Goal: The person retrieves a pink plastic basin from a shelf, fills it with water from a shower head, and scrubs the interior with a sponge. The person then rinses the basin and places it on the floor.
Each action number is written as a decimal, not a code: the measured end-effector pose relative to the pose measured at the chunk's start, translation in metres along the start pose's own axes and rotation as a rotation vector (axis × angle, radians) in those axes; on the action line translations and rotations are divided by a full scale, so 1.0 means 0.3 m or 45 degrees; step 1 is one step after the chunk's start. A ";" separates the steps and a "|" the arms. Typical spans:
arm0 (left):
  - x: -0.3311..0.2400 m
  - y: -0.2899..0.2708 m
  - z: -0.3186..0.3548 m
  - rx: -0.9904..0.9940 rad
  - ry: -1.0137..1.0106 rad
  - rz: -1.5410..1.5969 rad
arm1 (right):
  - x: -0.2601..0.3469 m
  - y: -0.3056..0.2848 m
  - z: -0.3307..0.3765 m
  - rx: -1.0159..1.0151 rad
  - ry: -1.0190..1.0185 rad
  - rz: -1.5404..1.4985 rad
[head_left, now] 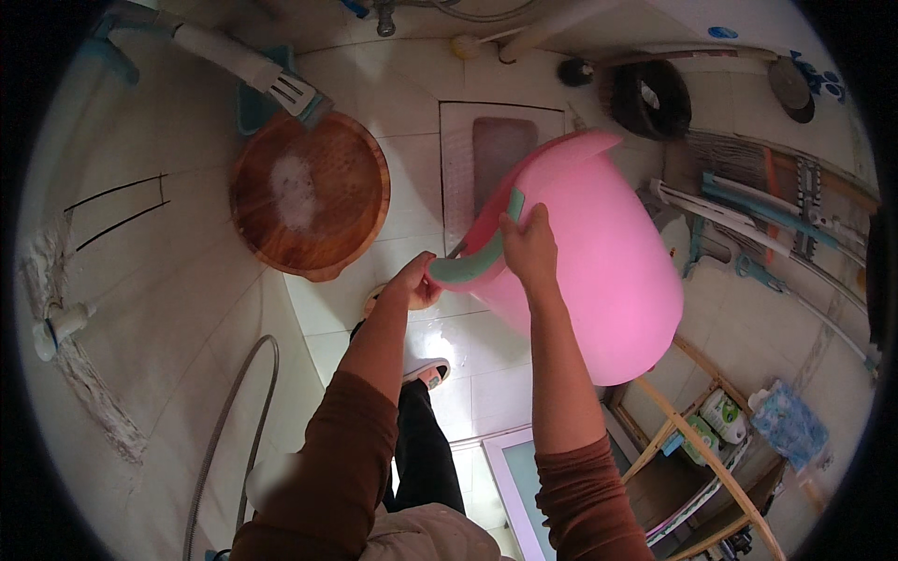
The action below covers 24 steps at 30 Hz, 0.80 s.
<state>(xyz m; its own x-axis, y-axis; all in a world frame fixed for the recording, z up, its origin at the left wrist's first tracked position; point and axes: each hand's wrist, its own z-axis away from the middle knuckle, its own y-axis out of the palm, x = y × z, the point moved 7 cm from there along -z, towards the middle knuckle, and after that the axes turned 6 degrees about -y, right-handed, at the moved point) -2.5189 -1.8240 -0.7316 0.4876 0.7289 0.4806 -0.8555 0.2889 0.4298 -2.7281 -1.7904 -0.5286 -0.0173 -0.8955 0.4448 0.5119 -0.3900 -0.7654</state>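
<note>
A large pink plastic tub (608, 252) is tipped on its side in front of me, its mouth facing left. Along part of its rim runs a pale green strip (468, 269). My left hand (416, 283) is closed on the rim at the left end of that strip. Farther right, my right hand (531, 245) grips the rim too, thumb and fingers around the edge by the green strip. Most of the tub's inside is hidden from this view.
A brown wood-patterned basin (351, 206) with white suds stands at the left. Beyond the tub is a framed floor recess (456, 178). Mops with long poles (748, 224) lean at the right wall, above a wooden shelf rack (687, 430). A shower hose (224, 421) hangs at lower left.
</note>
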 end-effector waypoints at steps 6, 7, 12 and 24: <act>-0.018 -0.035 -0.021 -0.023 -0.001 0.065 | 0.027 0.027 -0.024 0.032 -0.045 0.044; -0.022 -0.040 -0.024 -0.036 0.004 0.052 | 0.030 0.032 -0.025 0.029 -0.056 0.021; -0.036 -0.055 -0.039 -0.001 -0.034 0.119 | 0.047 0.051 -0.026 -0.005 -0.102 -0.057; -0.047 -0.053 -0.014 -0.052 -0.017 0.068 | 0.044 0.070 -0.026 -0.015 -0.104 -0.036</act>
<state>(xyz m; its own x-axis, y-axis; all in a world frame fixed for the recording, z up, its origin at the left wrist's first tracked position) -2.5131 -1.8362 -0.7484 0.4429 0.7357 0.5124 -0.8867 0.2751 0.3715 -2.7244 -1.8120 -0.5425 0.0389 -0.8636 0.5026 0.5018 -0.4181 -0.7572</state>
